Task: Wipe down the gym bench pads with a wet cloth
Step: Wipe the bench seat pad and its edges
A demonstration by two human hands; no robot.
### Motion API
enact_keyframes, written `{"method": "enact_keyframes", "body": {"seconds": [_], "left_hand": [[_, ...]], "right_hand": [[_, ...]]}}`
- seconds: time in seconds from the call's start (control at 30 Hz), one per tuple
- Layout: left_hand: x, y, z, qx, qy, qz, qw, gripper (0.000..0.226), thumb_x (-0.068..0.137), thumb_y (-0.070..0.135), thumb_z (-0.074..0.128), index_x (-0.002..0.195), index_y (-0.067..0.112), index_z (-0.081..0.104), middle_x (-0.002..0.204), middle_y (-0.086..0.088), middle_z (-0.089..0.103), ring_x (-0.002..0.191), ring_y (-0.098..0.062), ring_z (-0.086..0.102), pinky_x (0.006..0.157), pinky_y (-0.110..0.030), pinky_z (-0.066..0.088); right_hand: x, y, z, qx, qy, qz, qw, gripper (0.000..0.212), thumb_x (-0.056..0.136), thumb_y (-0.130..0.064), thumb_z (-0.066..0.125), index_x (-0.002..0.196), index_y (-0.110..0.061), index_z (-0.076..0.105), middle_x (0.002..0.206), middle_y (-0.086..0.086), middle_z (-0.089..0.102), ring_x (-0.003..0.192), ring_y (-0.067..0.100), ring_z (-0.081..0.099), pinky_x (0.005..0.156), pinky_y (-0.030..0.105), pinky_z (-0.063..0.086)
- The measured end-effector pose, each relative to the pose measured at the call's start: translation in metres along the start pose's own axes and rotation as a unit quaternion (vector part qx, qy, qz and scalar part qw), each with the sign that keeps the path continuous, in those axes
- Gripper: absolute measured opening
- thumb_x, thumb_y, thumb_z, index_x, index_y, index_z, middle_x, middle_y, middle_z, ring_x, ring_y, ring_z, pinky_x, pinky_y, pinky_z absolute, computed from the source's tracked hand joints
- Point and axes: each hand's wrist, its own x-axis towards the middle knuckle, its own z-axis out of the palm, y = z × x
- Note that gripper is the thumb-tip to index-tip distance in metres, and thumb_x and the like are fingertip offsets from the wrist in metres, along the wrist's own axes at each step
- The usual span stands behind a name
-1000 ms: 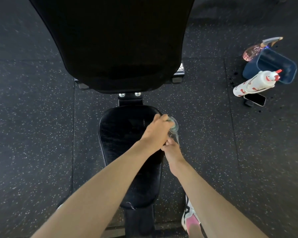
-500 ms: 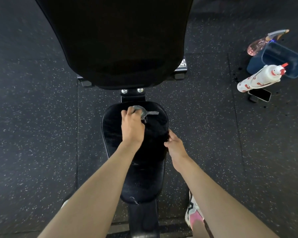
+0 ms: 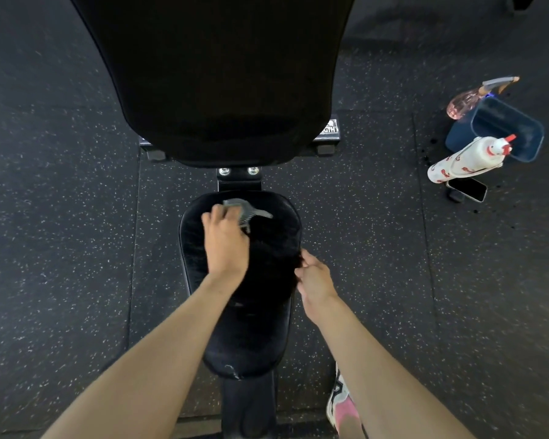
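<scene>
nearest, a white and pink trainer [image 3: 339, 403] stands on the speckled black rubber floor [image 3: 61, 248], just right of the bench's near end. the black padded vinyl seat pad [image 3: 257, 327] runs lengthwise straight away from the person, narrow end near, wide end far. the right hand [image 3: 314, 280] sits at the pad's right edge about midway along, fingers curled against the rim. whether it really clasps the rim is too blurred to tell. the left hand [image 3: 225, 245] lies further up, left of the centre line, fingers curled over a crumpled grey wet cloth [image 3: 246, 212] pressed on the pad near its far edge, a tail pointing right. most of the pad's length therefore lies nearer than the grip, so the likely stroke pulls back along that axis. beyond rises the large black back pad [image 3: 222, 74], nearer the left hand.
</scene>
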Motion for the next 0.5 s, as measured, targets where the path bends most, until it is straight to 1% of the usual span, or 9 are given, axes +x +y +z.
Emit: {"method": "enact_keyframes", "body": {"seconds": [0.07,0.13,0.2,0.27,0.33,0.4,0.43,0.47,0.5], "left_hand": [[0.001,0.0,0.004,0.019,0.005,-0.039,0.999,0.052,0.081,-0.017,0.045,0.126,0.006,0.059,0.117,-0.013,0.053,0.104,-0.03,0.041,0.078,-0.026,0.038],[-0.007,0.011,0.011,0.028,-0.01,-0.028,0.999,0.051,0.081,-0.016,0.047,0.125,0.007,0.059,0.117,-0.012,0.054,0.104,-0.03,0.042,0.08,-0.029,0.04],[-0.024,0.026,0.021,0.024,-0.042,0.015,0.999,0.053,0.078,-0.016,0.048,0.123,0.008,0.06,0.116,-0.012,0.055,0.104,-0.029,0.043,0.081,-0.031,0.04],[-0.042,0.04,0.035,0.011,-0.091,0.063,0.994,0.051,0.075,-0.013,0.047,0.118,0.009,0.063,0.113,-0.011,0.056,0.102,-0.029,0.044,0.078,-0.034,0.042],[-0.058,0.049,0.047,-0.001,-0.146,0.101,0.984,0.044,0.077,-0.008,0.049,0.115,0.01,0.064,0.109,-0.008,0.056,0.1,-0.027,0.044,0.077,-0.036,0.046],[-0.066,0.05,0.051,-0.022,-0.188,0.128,0.974,0.045,0.08,-0.007,0.05,0.118,0.013,0.064,0.107,-0.004,0.056,0.099,-0.022,0.044,0.078,-0.038,0.048],[-0.065,0.048,0.049,-0.037,-0.192,0.136,0.971,0.049,0.079,-0.011,0.049,0.12,0.013,0.063,0.108,-0.004,0.057,0.1,-0.022,0.044,0.079,-0.039,0.049],[-0.062,0.046,0.046,-0.048,-0.181,0.139,0.972,0.052,0.078,-0.014,0.048,0.121,0.012,0.063,0.108,-0.006,0.058,0.099,-0.023,0.045,0.08,-0.039,0.049],[-0.055,0.044,0.042,-0.056,-0.158,0.139,0.976,0.054,0.078,-0.017,0.046,0.12,0.01,0.063,0.108,-0.008,0.059,0.098,-0.025,0.046,0.08,-0.04,0.049]], "right_hand": [[0.004,0.003,0.0,-0.01,-0.006,0.002,1.0,0.065,0.092,0.014,0.025,0.147,-0.017,0.036,0.148,0.006,0.042,0.136,0.022,0.04,0.117,0.041,0.026],[0.006,0.005,-0.004,-0.013,-0.012,0.005,1.0,0.065,0.092,0.012,0.023,0.146,-0.019,0.039,0.143,0.007,0.049,0.132,0.022,0.044,0.115,0.038,0.03],[0.004,0.006,-0.006,-0.021,-0.012,0.004,1.0,0.059,0.092,0.01,0.025,0.139,-0.017,0.049,0.13,0.008,0.06,0.123,0.025,0.053,0.104,0.033,0.039],[0.002,0.007,-0.007,-0.007,-0.006,0.004,1.0,0.05,0.092,0.008,0.028,0.126,-0.012,0.058,0.116,0.015,0.066,0.11,0.03,0.06,0.093,0.035,0.048],[0.001,0.01,-0.01,0.026,0.004,0.008,1.0,0.039,0.094,0.007,0.03,0.113,-0.007,0.06,0.098,0.011,0.068,0.088,0.021,0.065,0.073,0.027,0.053],[0.001,0.013,-0.016,0.074,0.008,0.025,0.997,0.035,0.093,0.008,0.03,0.103,-0.009,0.059,0.089,0.005,0.066,0.08,0.013,0.063,0.065,0.023,0.051],[0.002,0.014,-0.022,0.089,0.003,0.035,0.995,0.038,0.092,0.011,0.028,0.103,-0.01,0.058,0.089,0.004,0.065,0.079,0.011,0.063,0.066,0.022,0.051],[0.001,0.015,-0.026,0.096,-0.011,0.041,0.994,0.044,0.09,0.015,0.025,0.109,-0.009,0.056,0.096,0.005,0.065,0.086,0.012,0.064,0.074,0.023,0.052],[0.001,0.015,-0.028,0.098,-0.021,0.047,0.994,0.052,0.088,0.019,0.024,0.122,-0.007,0.054,0.109,0.009,0.064,0.1,0.016,0.063,0.087,0.028,0.051]]}}
